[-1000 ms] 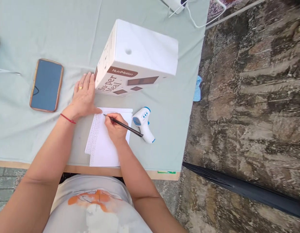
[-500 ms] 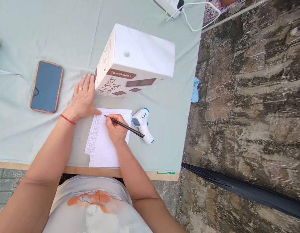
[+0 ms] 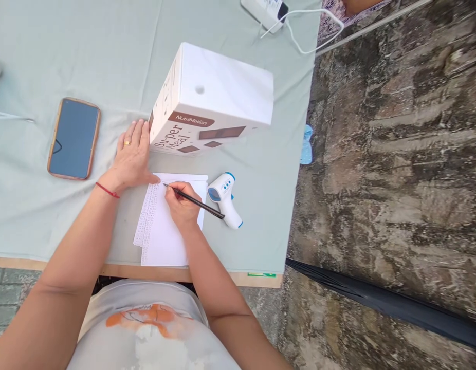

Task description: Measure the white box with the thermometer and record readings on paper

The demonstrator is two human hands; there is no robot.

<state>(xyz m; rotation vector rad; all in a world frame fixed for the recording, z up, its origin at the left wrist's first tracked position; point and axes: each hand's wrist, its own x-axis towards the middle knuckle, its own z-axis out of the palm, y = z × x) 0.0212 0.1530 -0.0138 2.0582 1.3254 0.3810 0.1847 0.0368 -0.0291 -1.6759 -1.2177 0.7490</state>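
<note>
- My right hand (image 3: 183,205) is closed around a black pen (image 3: 195,202), its tip down near the top left corner of the white paper (image 3: 164,239), close to the thumb of my other hand.
- My left hand (image 3: 132,156) lies flat and spread, empty, with its thumb pinning the upper left edge of the paper; the fingertips reach up beside the white carton (image 3: 213,100) printed "NutriMotion Super Meal".
- Compared with a second ago, almost nothing about my hands has changed: the pen tip sits at the same spot on the sheet, the grip is the same, and the left hand has not shifted. What has moved is my head, slightly, so the carton and the bench edge sit a little further left in view.
- I judge from that steadiness that I am in the middle of writing a line near the top of the sheet, with most of the paper below my hand blank.
- The paper is a small stack with a perforated strip down its left side, lying near the front edge of the bench (image 3: 30,216), which is covered by a pale green cloth.
- Just right of the paper lies a white and blue infrared thermometer (image 3: 224,198); the back end of the pen crosses over it.
- A phone (image 3: 73,137) lies face up, well to the left of my left hand.
- At the far edge a white charger block (image 3: 264,7) trails a cable.
</note>
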